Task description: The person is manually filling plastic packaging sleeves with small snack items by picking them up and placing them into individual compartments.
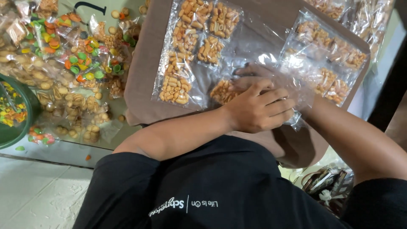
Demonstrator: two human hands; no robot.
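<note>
Far left, off the board: a green bowl [12, 114] and loose bags of coloured and tan snacks [72, 63] are lying on the floor. On the brown board [144, 72], a clear compartment strip of tan snacks [186, 55] is running its long axis from the far edge toward you. Your left hand [258, 108] is pressing flat, fingers closed, on a crinkly clear bag [224, 91] at the near edge. Your right hand [258, 74] is lying just beyond, under film; can't tell its grip. A second strip [326, 55] is running along the right edge.

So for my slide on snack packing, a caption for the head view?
Both hands press clear snack packets on a brown board.
</note>
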